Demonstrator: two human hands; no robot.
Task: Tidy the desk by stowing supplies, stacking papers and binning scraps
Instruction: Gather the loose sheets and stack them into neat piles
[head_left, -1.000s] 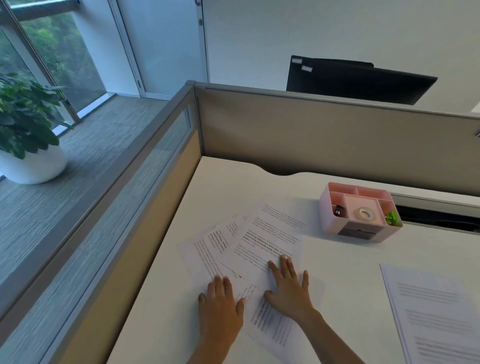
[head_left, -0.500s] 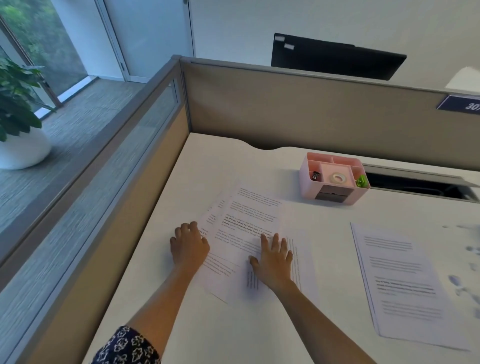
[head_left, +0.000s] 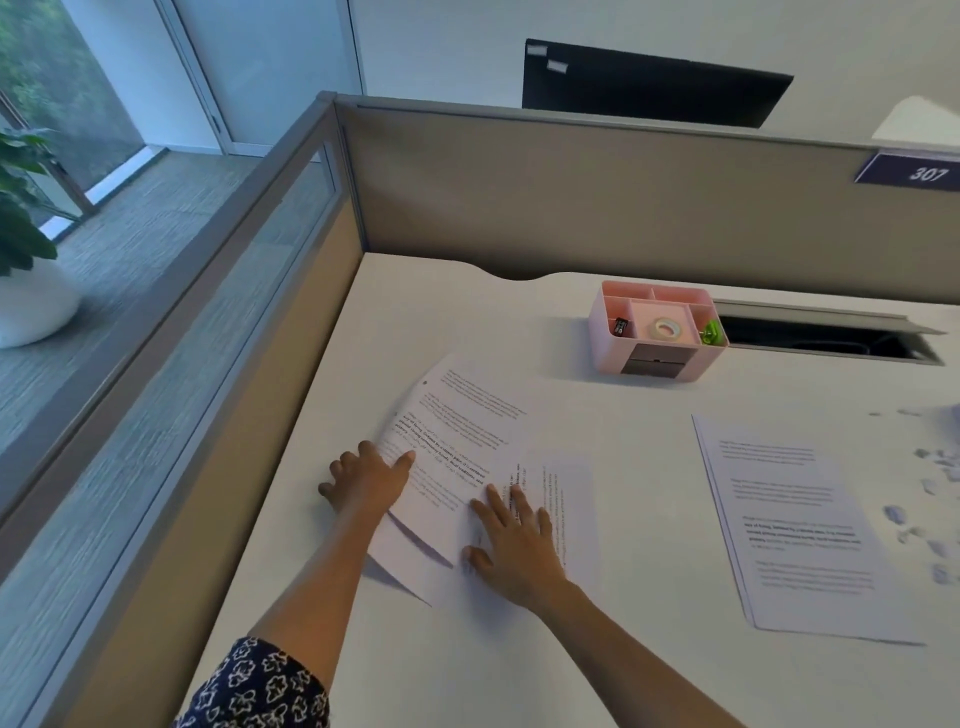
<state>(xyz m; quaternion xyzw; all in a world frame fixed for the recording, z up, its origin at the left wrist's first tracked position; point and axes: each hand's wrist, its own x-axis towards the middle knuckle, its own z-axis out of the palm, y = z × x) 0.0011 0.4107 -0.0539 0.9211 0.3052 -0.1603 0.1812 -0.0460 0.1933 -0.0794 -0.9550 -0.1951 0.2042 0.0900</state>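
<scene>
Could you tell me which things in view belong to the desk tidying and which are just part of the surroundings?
Job: loose sheets under left hand and right hand; paper stack; paper scraps; pink organizer.
Surroundings: potted plant; monitor; number plate.

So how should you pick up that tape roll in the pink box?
Probably from straight above. The tape roll lies flat in the middle compartment of the pink organizer, and its walls block any sideways reach. Pinch the ring itself, one finger in the hole and the thumb on the outer rim, then lift straight up.
</scene>
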